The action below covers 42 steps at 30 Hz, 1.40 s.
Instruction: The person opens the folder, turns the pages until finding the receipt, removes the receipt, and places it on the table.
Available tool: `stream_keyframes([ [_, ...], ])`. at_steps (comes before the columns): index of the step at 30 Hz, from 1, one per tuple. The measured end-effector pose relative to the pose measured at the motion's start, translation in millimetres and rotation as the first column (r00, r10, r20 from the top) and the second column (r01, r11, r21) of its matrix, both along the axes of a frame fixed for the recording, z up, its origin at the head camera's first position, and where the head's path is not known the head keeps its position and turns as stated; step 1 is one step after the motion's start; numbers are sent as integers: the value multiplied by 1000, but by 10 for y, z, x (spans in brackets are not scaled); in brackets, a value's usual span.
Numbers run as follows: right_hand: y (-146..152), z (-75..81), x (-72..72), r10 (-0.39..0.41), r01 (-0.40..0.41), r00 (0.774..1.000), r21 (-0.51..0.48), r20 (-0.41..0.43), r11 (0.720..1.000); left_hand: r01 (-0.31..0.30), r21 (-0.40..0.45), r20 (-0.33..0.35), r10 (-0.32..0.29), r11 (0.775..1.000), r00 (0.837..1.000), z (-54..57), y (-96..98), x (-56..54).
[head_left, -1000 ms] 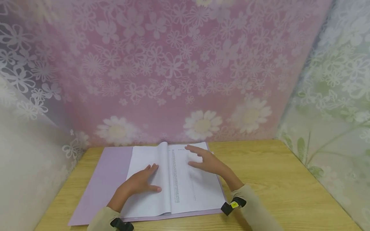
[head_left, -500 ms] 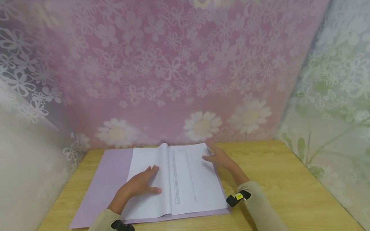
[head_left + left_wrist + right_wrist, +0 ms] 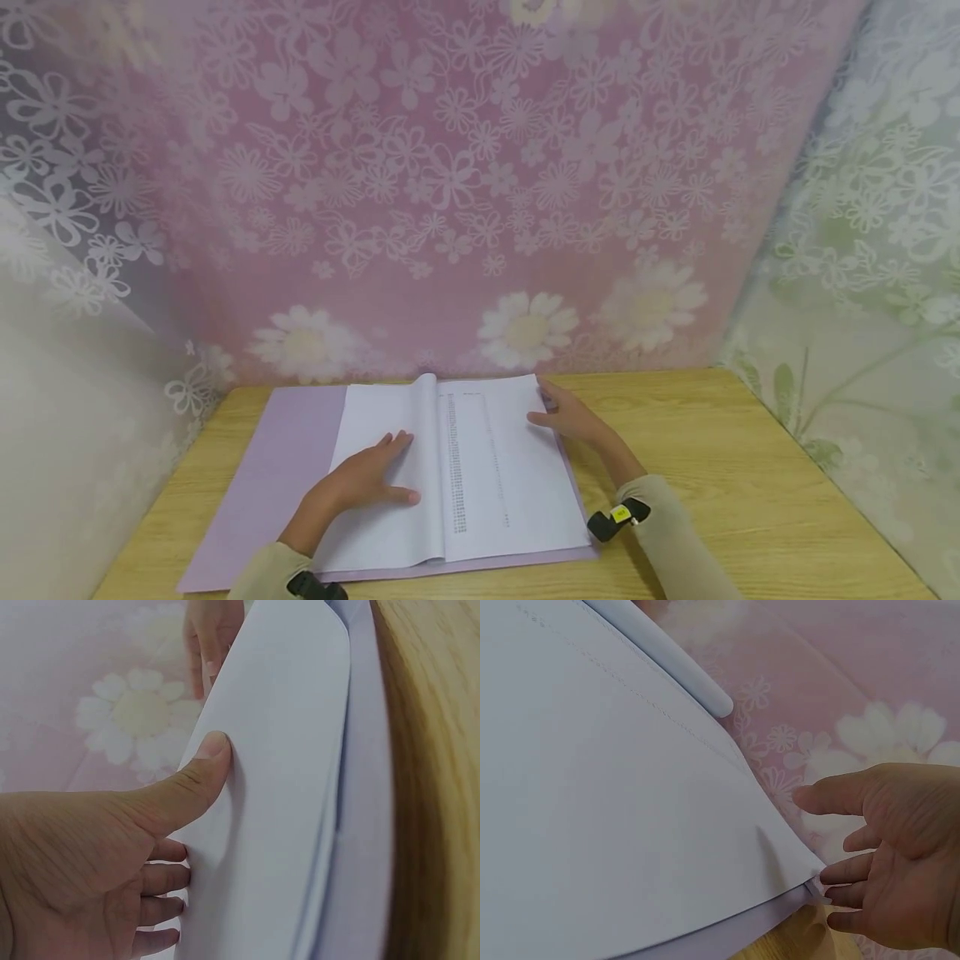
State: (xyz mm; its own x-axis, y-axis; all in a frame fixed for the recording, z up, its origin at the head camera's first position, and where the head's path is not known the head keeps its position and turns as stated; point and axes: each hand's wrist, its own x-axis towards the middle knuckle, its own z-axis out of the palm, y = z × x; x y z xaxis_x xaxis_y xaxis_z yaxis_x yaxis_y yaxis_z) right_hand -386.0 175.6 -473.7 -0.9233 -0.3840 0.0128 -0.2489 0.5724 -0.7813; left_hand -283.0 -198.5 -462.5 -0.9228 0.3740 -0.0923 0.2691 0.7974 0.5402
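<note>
A lilac folder (image 3: 292, 467) lies opened out, with white pages inside it. Its turned sheets (image 3: 375, 533) form a rounded bulge along the middle, and the printed right page (image 3: 517, 492) lies face up. My left hand (image 3: 363, 479) rests on the turned sheets, thumb and fingers spread; the left wrist view shows the thumb pressing the paper (image 3: 270, 795). At the far right corner of the printed page is my right hand (image 3: 573, 417). In the right wrist view its fingertips (image 3: 836, 874) are at the page corner, and the thumb stands apart above the sheet.
The folder lies on a wood-grain table (image 3: 712, 467). Behind it rises a pink flowered backdrop (image 3: 450, 250), with a pale green flowered panel (image 3: 862, 375) on the right. Black cameras are strapped to both wrists, over beige sleeves (image 3: 667, 533).
My right hand has moved right, from above the printed page to its far right corner, and has stayed there over the last half second. The left hand has kept its place.
</note>
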Motion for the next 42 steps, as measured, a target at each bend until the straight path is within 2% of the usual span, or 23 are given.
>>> stream_keyframes([
  [9,23,-14,1,4,-4,1000,22,-19,1000,-24,-6,22,24,1000,999,-13,11,13],
  [15,-24,74,12,25,-32,994,-59,-109,998,-16,-5,2,16,1000,1000,-10,-16,5],
  [19,-25,113,25,50,-64,995,-169,-84,984,-21,-14,16,22,1000,1000,-31,-23,3],
  [23,-23,179,35,58,-78,994,-226,-92,971,-13,-19,-4,13,1000,1000,-20,-27,-18],
  [27,-7,251,38,56,-80,993,-231,-107,970,-3,-30,-24,3,1000,1000,29,-18,-47],
  [31,18,287,57,86,-100,994,-254,-66,962,-10,-20,-3,9,1000,1000,60,7,-40],
  [35,26,289,87,133,-139,990,-259,-40,956,-30,-7,22,30,1000,999,26,21,3],
  [42,16,302,103,186,-189,982,-244,-39,951,-26,-15,6,27,1000,1000,-20,12,1],
])
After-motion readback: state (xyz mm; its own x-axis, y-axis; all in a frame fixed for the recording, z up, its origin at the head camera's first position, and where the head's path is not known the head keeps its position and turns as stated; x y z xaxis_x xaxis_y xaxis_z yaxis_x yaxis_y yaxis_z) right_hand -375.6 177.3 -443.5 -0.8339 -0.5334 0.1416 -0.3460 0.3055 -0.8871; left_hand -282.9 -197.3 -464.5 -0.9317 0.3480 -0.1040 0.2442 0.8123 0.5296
